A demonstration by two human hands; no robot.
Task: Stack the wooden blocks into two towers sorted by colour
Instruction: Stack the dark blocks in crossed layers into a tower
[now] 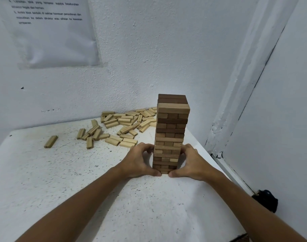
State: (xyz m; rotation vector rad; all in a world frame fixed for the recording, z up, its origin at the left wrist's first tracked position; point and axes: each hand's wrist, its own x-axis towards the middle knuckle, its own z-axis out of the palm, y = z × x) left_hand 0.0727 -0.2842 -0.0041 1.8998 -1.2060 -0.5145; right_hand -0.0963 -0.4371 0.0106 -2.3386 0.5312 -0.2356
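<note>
Your left hand (137, 160) and right hand (192, 162) cup the lower part of the tower (171, 133) from either side, fingers curled round its flanks and thumbs meeting the base at the front, so each grip is grasping the tower near its foot. The tower stands upright near the far right corner of the table (62, 180), close to where the two walls meet. It mixes colours: dark brown blocks form the top layers and several bands lower down, while light blocks show in one thick layer just under the top and in the lower half.

Behind and to the left of the tower, toward the far edge of the table, a loose pile of light blocks (124, 123) lies scattered, some overlapping, some flat. One single light block (51, 141) lies apart from the pile, nearer the far left corner. A printed sheet of paper (51, 30) hangs on the wall above the table's far edge.
</note>
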